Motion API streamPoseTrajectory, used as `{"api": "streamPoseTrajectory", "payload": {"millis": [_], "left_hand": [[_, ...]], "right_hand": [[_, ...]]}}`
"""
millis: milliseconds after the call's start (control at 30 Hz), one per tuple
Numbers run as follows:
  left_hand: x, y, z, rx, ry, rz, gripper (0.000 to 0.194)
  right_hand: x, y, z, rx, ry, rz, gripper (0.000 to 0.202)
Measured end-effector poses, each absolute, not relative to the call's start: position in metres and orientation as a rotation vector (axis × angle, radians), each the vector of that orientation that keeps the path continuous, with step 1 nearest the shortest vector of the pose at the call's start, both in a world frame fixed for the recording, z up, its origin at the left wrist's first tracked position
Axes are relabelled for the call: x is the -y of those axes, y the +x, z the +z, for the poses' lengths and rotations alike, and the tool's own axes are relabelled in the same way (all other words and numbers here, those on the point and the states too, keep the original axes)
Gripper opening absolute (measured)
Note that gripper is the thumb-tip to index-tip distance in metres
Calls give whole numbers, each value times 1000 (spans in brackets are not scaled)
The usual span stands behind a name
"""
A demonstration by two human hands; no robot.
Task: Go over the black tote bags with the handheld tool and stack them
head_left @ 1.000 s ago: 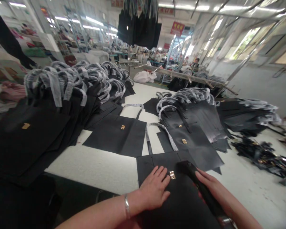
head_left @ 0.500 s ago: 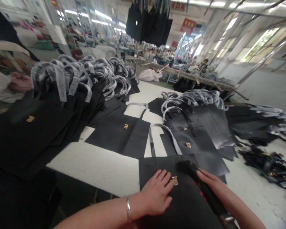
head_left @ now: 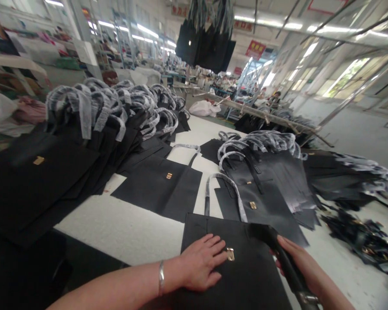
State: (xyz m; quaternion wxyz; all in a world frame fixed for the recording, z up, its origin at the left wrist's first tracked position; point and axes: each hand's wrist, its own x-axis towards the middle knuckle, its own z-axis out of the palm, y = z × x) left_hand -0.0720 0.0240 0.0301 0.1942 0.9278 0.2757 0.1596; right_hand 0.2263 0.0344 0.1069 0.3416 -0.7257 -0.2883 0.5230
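Note:
A black bag panel [head_left: 242,275] with a gold clasp [head_left: 230,254] lies at the front of the table, its plastic-wrapped handle [head_left: 226,177] pointing away. My left hand [head_left: 203,263] rests on the panel just left of the clasp, fingers spread, holding nothing. My right hand [head_left: 294,258] is wrapped round a black handheld tool [head_left: 286,260]. The tool's head is at the panel's upper right part, near the foot of the handle. A silver bangle [head_left: 161,277] circles my left wrist.
Black panels with wrapped handles are piled on the left [head_left: 42,185] and the right [head_left: 278,159]. A single panel [head_left: 161,183] lies between them on the pale table [head_left: 116,228]. Small dark parts [head_left: 365,237] are heaped at the right. Black bags [head_left: 205,43] hang overhead.
The tool's head has shifted slightly right, toward the panel's upper right edge. My left hand and the panel appear slightly further left and lower, while the whole view has also shifted a little.

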Motion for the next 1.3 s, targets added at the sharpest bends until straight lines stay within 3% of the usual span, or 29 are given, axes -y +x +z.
{"api": "streamPoseTrajectory", "payload": {"millis": [233,500,733,900,1100,1300], "left_hand": [[-24,-72,33,-776,2591,422,54],[-25,-72,33,-759,2638,421,54],[-26,-71,28,-765,2755,494,53],[-25,-70,7,-430,2954,539,19],[-6,-81,-1,-533,2856,625,20],[1,-88,-4,-497,2848,694,15]], "right_hand": [[-36,259,114,656,-1873,1078,36],[-26,246,107,744,-1921,1349,47],[-44,225,120,817,-1939,1008,69],[-4,187,140,960,-2031,1325,88],[2,127,111,1204,-1893,1710,75],[-22,97,104,1310,-1824,1745,64]]}}
